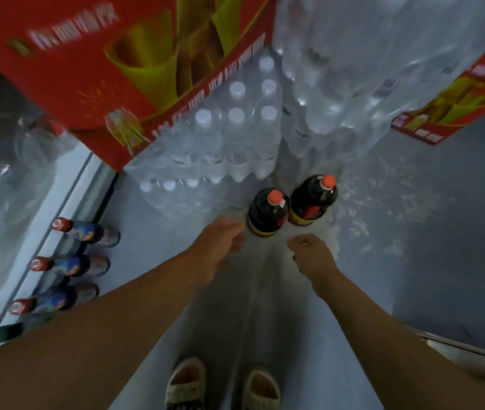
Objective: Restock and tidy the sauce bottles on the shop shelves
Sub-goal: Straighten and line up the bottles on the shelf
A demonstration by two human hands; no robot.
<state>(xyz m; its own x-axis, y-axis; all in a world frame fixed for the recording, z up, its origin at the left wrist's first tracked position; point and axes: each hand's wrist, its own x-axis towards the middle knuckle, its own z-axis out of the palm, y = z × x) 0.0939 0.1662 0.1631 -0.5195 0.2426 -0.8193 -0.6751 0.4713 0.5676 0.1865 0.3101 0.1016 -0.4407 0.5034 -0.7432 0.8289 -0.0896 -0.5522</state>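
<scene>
Shelf bottles (86, 232): red-capped row at the left shelf edge, labels blurred.
Red box (66, 69): white lettering, too blurred to read.
Water packs (235, 137): shrink-wrapped, stacked on the floor (442, 232).
Left hand (220, 242): fingers loose, apart, just beside the near sauce bottle (268, 213); holds nothing.
Second sauce bottle (313, 201): upright, touching the first; red-yellow labels unreadable.
Right hand (312, 255): fingers loosely curled, empty.
Status, judged: both floor bottles unshelved; restocking remains.

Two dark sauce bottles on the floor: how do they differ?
The left dark sauce bottle stands nearer the person, right by the left hand; the right dark sauce bottle stands farther back, apart from the right hand. Neither is held. Both stand upright, side by side, with red caps and dark contents.
</scene>
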